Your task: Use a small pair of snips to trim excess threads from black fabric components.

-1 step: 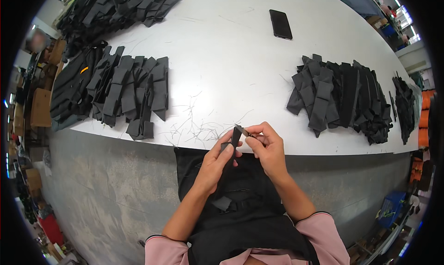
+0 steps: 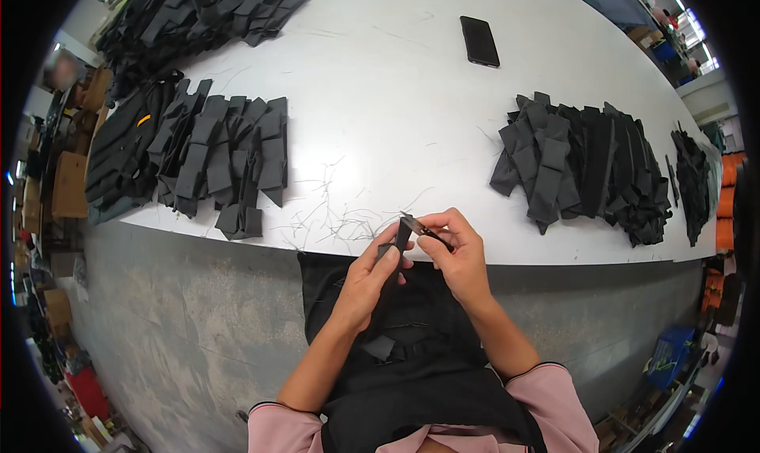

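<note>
Just over the table's near edge, my left hand [image 2: 366, 283] is closed on a dark grey fabric strip [image 2: 404, 236]. The strip stands up between thumb and fingers, and its lower part hangs toward my lap, hard to tell from the black apron [image 2: 412, 394]. In my right hand [image 2: 463, 259] is a pair of small thread snips [image 2: 431, 236] with a dark handle, their blades at the strip's upper end. Loose thread clippings [image 2: 340, 227] lie on the white table just beyond my left hand.
Stacked dark grey fabric strips [image 2: 207, 148] lie on the left, beside folded black fabric [image 2: 119, 164]. Another heap [image 2: 214, 14] is at the far left. More strips [image 2: 586, 164] are on the right. A black phone [image 2: 480, 41] rests on the white table [image 2: 380, 121].
The snips have turned slightly in my right hand, so more of their blades and handle shows. My left hand and the strip have hardly moved.
</note>
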The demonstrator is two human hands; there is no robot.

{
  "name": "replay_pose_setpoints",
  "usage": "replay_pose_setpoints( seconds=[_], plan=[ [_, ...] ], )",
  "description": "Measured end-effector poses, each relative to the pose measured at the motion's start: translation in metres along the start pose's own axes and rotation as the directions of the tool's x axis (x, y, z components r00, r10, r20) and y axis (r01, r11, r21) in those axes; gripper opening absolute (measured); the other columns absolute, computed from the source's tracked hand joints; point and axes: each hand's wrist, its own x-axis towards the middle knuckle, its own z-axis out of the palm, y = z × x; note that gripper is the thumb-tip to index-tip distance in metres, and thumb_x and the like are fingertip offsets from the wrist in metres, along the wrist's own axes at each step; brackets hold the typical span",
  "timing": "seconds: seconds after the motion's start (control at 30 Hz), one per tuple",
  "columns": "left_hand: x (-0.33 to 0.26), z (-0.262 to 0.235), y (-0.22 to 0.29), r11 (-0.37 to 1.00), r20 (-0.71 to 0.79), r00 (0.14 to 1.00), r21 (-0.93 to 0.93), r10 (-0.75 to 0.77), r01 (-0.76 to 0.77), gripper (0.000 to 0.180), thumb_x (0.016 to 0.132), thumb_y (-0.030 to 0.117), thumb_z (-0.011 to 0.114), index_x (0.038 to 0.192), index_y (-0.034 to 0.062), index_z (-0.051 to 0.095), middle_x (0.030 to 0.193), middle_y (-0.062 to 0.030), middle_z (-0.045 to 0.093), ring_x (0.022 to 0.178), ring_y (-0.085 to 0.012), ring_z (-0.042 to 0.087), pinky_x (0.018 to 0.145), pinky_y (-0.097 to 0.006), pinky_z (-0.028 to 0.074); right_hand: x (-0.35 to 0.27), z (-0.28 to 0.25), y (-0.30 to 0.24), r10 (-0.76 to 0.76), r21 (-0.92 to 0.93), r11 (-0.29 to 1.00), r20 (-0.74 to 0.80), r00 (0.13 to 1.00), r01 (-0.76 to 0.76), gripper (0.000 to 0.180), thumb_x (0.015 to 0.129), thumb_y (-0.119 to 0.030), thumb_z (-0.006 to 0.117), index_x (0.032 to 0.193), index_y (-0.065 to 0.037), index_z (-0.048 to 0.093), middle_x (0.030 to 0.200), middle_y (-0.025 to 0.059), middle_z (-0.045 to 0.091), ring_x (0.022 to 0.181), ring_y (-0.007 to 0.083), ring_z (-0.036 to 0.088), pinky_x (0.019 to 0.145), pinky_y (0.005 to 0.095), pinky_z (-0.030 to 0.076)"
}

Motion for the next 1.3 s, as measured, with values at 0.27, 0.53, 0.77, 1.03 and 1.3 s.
replay_pose_setpoints(
  seconds=[0.27,0.53,0.77,1.03,1.3],
  plan=[
    [0.002,-0.007,0.008,0.558,0.013,0.851,0.75,0.524,-0.355,0.036,0.085,0.014,0.061,0.121,0.0107,0.058,0.106,-0.0119,0.053,0.095,-0.0214,0.053,0.08,-0.032,0.044,0.002,-0.007,0.007,-0.159,-0.214,0.963,0.048,0.986,0.166,0.014,0.078,-0.001,0.064,0.092,0.0,0.061,0.078,0.0034,0.055,0.068,0.0091,0.056,0.06,0.0237,0.045],
    [0.0,-0.01,0.013,0.134,0.06,0.672,0.963,0.738,-0.233,0.041,0.074,0.008,0.069,0.113,0.0141,0.062,0.104,-0.0159,0.052,0.093,-0.0315,0.053,0.078,-0.037,0.045,-0.005,-0.004,-0.001,-0.539,-0.745,0.491,0.147,0.829,0.451,0.019,0.074,-0.006,0.069,0.092,-0.006,0.063,0.075,0.0054,0.052,0.055,0.0203,0.054,0.048,0.029,0.041],
    [-0.002,-0.005,0.013,0.141,0.063,0.681,0.96,0.729,-0.24,0.039,0.074,0.007,0.069,0.112,0.0132,0.063,0.103,-0.0154,0.053,0.092,-0.0301,0.054,0.077,-0.036,0.045,0.001,0.002,0.007,-0.513,-0.767,0.443,0.208,0.833,0.465,0.023,0.072,-0.006,0.07,0.094,-0.007,0.062,0.076,0.0061,0.052,0.054,0.0223,0.053,0.047,0.0298,0.041],
    [-0.002,-0.003,0.009,0.22,0.036,0.714,0.94,0.699,-0.263,0.039,0.073,0.007,0.07,0.111,0.013,0.063,0.103,-0.0163,0.053,0.094,-0.0327,0.054,0.079,-0.036,0.045,0.006,0.011,0.018,-0.05,-0.148,0.987,0.046,0.998,0.057,0.011,0.081,-0.006,0.063,0.09,-0.001,0.059,0.072,-0.0012,0.052,0.064,0.0082,0.049,0.058,0.0235,0.041],
    [-0.014,-0.035,0.008,0.987,0.158,0.985,0.138,0.062,-0.085,0.077,0.084,0.026,0.065,0.141,0.0027,0.018,0.124,-0.0181,0.048,0.102,-0.019,0.053,0.09,-0.032,0.043,0.022,0.007,0.012,0.273,0.334,0.884,0.202,0.941,-0.328,0.011,0.083,-0.013,0.064,0.088,-0.004,0.059,0.069,-0.0044,0.052,0.048,-0.0003,0.033,0.042,0.0178,0.024]
  ],
)
